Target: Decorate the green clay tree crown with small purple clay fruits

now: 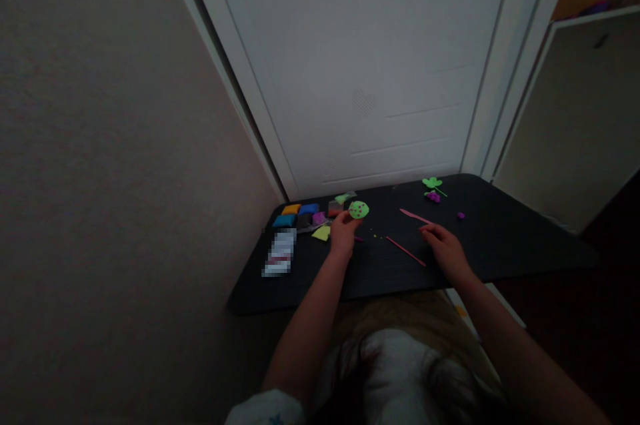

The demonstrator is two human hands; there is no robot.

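My left hand (343, 235) is closed on a light green rounded clay piece (359, 210) with small pink dots, held up above the table. My right hand (445, 251) has its thumb and fingers pinched together; anything between them is too small to make out. Just beyond those fingertips is a pink modelling knife (414, 216). A thin pink modelling stick (406, 251) lies on the table between my hands. Beside it are tiny yellow-green crumbs (376, 236). Part of a purple-pink tool (359, 239) shows beside my left wrist.
Coloured clay packets (309, 209) and a pale blurred packet (280, 253) lie at the left of the black table (525, 245). A yellow clay piece (321, 233) is near my left hand. At the back right lie a green clover shape (432, 182), a purple cluster (433, 197) and a purple lump (461, 215).
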